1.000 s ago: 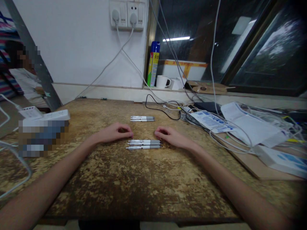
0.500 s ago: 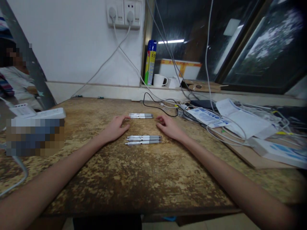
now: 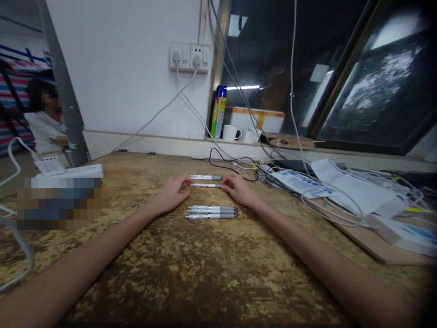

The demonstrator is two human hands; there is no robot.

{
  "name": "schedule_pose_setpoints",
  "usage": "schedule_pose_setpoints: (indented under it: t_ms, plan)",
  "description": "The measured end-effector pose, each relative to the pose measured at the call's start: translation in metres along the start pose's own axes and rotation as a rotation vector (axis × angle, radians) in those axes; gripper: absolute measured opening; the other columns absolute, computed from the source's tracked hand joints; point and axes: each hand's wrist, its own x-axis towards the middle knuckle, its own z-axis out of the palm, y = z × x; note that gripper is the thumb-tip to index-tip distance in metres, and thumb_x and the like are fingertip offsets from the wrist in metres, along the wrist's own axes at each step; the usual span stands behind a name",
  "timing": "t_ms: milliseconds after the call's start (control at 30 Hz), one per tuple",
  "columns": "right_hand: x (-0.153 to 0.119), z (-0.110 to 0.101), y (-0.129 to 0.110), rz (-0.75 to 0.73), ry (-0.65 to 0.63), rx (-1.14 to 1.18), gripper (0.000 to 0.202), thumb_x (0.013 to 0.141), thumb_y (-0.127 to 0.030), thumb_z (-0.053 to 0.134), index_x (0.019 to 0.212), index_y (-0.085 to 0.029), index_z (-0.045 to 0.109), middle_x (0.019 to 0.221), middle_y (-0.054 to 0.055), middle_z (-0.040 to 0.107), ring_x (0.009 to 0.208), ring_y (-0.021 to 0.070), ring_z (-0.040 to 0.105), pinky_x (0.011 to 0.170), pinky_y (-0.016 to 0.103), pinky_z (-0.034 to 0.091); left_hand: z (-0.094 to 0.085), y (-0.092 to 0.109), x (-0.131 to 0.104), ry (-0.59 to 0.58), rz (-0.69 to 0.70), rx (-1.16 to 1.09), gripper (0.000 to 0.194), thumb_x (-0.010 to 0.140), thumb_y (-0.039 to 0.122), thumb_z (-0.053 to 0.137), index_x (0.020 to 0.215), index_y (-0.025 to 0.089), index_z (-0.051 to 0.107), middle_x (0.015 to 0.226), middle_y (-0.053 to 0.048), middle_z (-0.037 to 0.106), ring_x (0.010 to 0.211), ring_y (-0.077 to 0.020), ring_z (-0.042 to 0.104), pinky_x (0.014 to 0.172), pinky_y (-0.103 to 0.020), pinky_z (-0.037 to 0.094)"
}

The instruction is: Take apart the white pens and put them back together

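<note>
A white and grey pen point(image 3: 206, 185) lies crosswise between my hands, level with the worn wooden tabletop. My left hand point(image 3: 173, 195) has its index fingertip and thumb at the pen's left end. At the other end, my right hand point(image 3: 240, 190) pinches the grey tip between thumb and fingers. Just behind, parallel and apart from it, another white and grey pen point(image 3: 205, 177) rests on the table. Nearer to me, below my hands, three similar pens point(image 3: 211, 212) lie side by side in a close row, their grey ends to the right.
Cables, paper packets point(image 3: 300, 183) and a white box point(image 3: 403, 234) crowd the right side. On the left stands a white power strip point(image 3: 82, 172). A spray can point(image 3: 219, 111) and a white mug point(image 3: 231, 132) sit on the sill. A person point(image 3: 46, 123) is at far left.
One pen of the far group has come toward me between both hands, leaving a gap to the pen behind. The right fingers have closed in on its end. The camera view has shifted.
</note>
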Motion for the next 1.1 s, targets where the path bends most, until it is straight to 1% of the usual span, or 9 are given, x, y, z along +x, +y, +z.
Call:
schedule_pose_setpoints:
  t_ms: [200,400,500,600,700,800,967,1033,1100]
  plan:
    - [-0.025,-0.017,-0.039,-0.154,0.075,0.066,0.015,0.101,-0.029,0.059,0.099,-0.018,0.067,0.105,0.01,0.066,0.105,0.0253,0.057,0.094,0.037,0.042,-0.006,0.02,-0.003,0.041,0.218,0.134,0.026,0.102,0.035,0.053,0.12,0.021,0.066,0.125,-0.009,0.067,0.119,-0.0282,0.055,0.107,-0.045,0.041]
    - [-0.036,-0.019,-0.068,-0.176,-0.014,0.107,0.019,0.108,-0.032,0.043,0.1,-0.021,0.057,0.097,0.008,0.066,0.089,0.0223,0.06,0.082,0.034,0.043,-0.011,0.043,-0.005,-0.026,0.31,0.265,0.032,0.111,0.036,0.035,0.11,0.02,0.063,0.12,-0.01,0.071,0.113,-0.0271,0.061,0.097,-0.041,0.041]
    - [-0.039,-0.016,-0.071,-0.189,-0.04,0.066,0.027,0.11,-0.031,0.036,0.09,-0.021,0.053,0.09,0.009,0.065,0.084,0.0226,0.058,0.078,0.034,0.041,-0.012,0.052,-0.009,-0.03,0.318,0.346,0.034,0.111,0.032,0.032,0.105,0.019,0.062,0.113,-0.01,0.074,0.102,-0.0267,0.064,0.092,-0.042,0.04]
    - [-0.042,-0.015,-0.072,-0.196,-0.044,-0.008,0.028,0.108,-0.024,0.037,0.084,-0.022,0.051,0.087,0.009,0.065,0.08,0.023,0.057,0.074,0.034,0.039,-0.011,0.06,-0.013,-0.07,0.254,0.379,0.031,0.108,0.027,0.034,0.098,0.02,0.063,0.098,-0.009,0.076,0.088,-0.0254,0.067,0.089,-0.043,0.041]
    - [-0.042,-0.016,-0.072,-0.24,-0.031,-0.067,0.026,0.105,-0.016,0.039,0.082,-0.022,0.052,0.085,0.009,0.065,0.08,0.0239,0.056,0.074,0.035,0.039,-0.009,0.062,-0.015,-0.136,0.129,0.367,0.036,0.107,0.032,0.034,0.095,0.021,0.066,0.086,-0.009,0.076,0.079,-0.0261,0.067,0.078,-0.04,0.044]
    - [-0.041,-0.018,-0.072,-0.319,0.003,-0.071,0.026,0.106,-0.016,0.039,0.086,-0.021,0.054,0.089,0.01,0.066,0.086,0.025,0.056,0.078,0.036,0.041,-0.01,0.061,-0.015,-0.165,0.057,0.31,0.042,0.109,0.038,0.031,0.098,0.021,0.069,0.091,-0.01,0.076,0.08,-0.0273,0.068,0.072,-0.039,0.043]
    - [-0.04,-0.027,-0.075,-0.325,0.037,-0.006,0.018,0.108,-0.028,0.044,0.099,-0.021,0.058,0.103,0.012,0.066,0.097,0.027,0.056,0.086,0.039,0.044,-0.017,0.055,-0.011,-0.066,0.254,0.255,0.037,0.11,0.033,0.031,0.096,0.02,0.063,0.101,-0.008,0.073,0.092,-0.025,0.064,0.089,-0.039,0.041]
    - [-0.042,-0.029,-0.077,-0.294,0.046,0.055,0.012,0.106,-0.03,0.05,0.108,-0.022,0.058,0.11,0.011,0.065,0.104,0.0267,0.057,0.09,0.039,0.046,-0.019,0.055,-0.011,-0.053,0.296,0.259,0.035,0.11,0.03,0.032,0.097,0.02,0.063,0.103,-0.008,0.073,0.096,-0.0241,0.063,0.093,-0.039,0.039]
    - [-0.044,-0.029,-0.078,-0.261,0.034,0.096,0.015,0.105,-0.035,0.052,0.11,-0.022,0.06,0.112,0.01,0.066,0.106,0.0257,0.059,0.092,0.038,0.046,-0.018,0.056,-0.011,-0.063,0.307,0.26,0.033,0.11,0.029,0.034,0.1,0.02,0.064,0.106,-0.008,0.073,0.098,-0.0237,0.063,0.093,-0.038,0.038]
